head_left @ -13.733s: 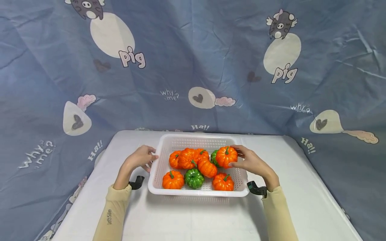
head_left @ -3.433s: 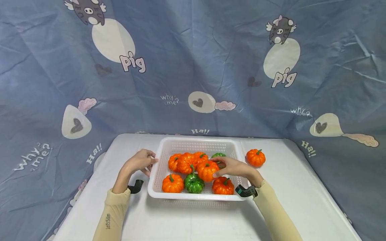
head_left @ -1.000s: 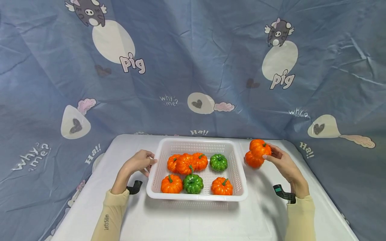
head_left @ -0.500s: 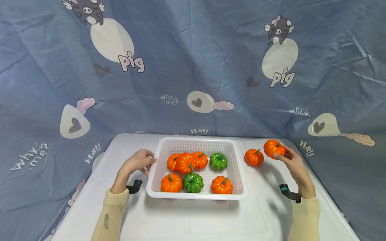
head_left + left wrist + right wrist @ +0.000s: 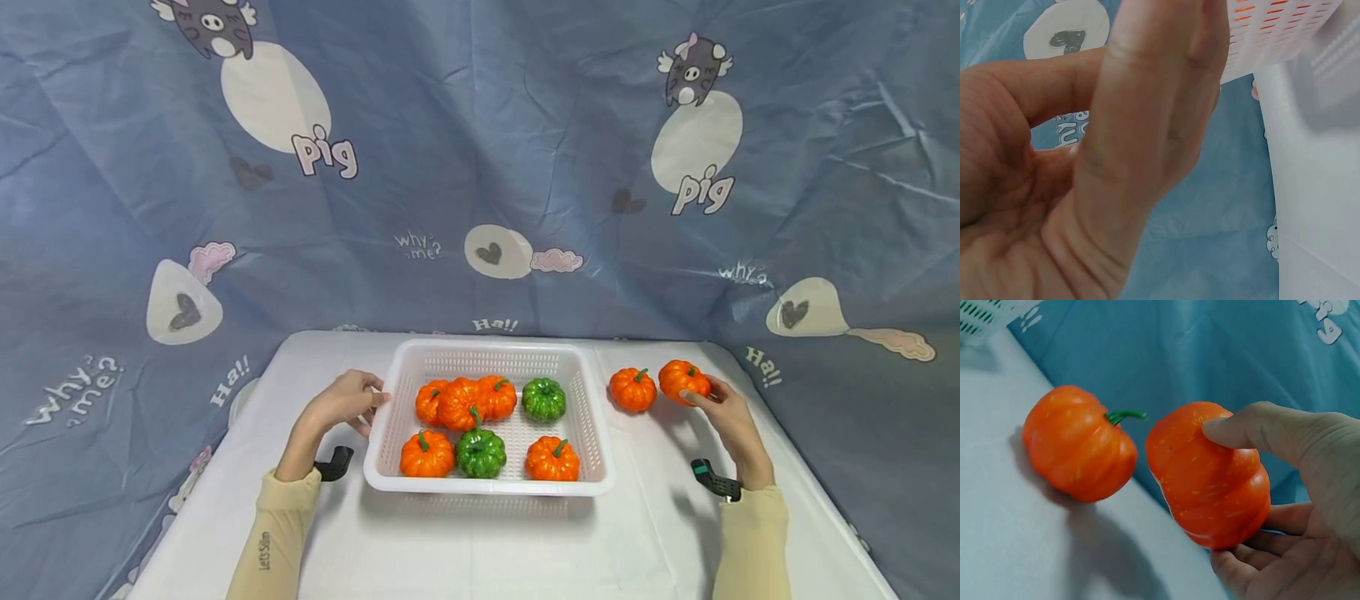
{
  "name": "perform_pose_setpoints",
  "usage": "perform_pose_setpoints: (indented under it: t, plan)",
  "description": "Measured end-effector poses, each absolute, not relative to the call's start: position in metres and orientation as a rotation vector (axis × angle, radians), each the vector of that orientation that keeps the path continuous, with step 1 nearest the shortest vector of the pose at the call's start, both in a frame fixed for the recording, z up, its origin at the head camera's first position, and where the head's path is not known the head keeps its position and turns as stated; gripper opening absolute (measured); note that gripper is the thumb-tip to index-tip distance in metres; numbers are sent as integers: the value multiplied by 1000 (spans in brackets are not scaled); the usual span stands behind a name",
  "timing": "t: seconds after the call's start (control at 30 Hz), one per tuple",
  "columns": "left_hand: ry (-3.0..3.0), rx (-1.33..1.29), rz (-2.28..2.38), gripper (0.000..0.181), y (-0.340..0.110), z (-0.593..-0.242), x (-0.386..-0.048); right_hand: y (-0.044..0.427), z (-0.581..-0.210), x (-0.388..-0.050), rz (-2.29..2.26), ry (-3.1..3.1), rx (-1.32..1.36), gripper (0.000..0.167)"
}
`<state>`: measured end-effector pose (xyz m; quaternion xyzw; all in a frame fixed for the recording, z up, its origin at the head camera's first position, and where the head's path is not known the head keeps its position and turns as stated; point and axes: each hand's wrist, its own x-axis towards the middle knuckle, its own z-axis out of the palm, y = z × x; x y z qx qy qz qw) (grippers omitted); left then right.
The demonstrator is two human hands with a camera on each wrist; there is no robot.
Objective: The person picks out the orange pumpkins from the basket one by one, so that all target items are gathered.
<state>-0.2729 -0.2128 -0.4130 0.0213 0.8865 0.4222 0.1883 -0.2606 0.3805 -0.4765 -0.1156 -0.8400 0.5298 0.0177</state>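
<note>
My right hand (image 5: 726,414) holds a small orange pumpkin (image 5: 682,381) over the right side of the table, thumb on one side and fingers on the other. In the right wrist view the held pumpkin (image 5: 1207,475) is tipped, its stem out of sight. Just left of it, a second orange pumpkin (image 5: 1079,445) with a green stem sits on the table. My left hand (image 5: 347,402) is at the left rim of a white perforated plastic basket (image 5: 491,485), fingertips on the rim. Inside lie several orange pumpkins (image 5: 427,455) and two green ones (image 5: 481,454).
A white cloth covers the table (image 5: 480,550). Behind and beside it hangs a blue curtain (image 5: 420,183) with printed pigs. The basket's right wall stands close to the pumpkin that sits on the table.
One orange pumpkin left the basket for the table earlier. My right hand then lifted another from the basket's middle, carried it right past the first, and has lowered it slightly. My left hand stays put.
</note>
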Motion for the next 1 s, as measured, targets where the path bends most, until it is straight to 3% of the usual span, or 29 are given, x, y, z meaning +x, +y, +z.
perform_pose_setpoints:
  t: [0.37,1.0]
  plan:
    - [2499,45,1181,43,-211,-414,-272,384,-493,-264,1588,-2635,-518,84]
    - [2493,50,1188,45,-212,-414,-273,384,-512,-270,1572,-2733,-541,87]
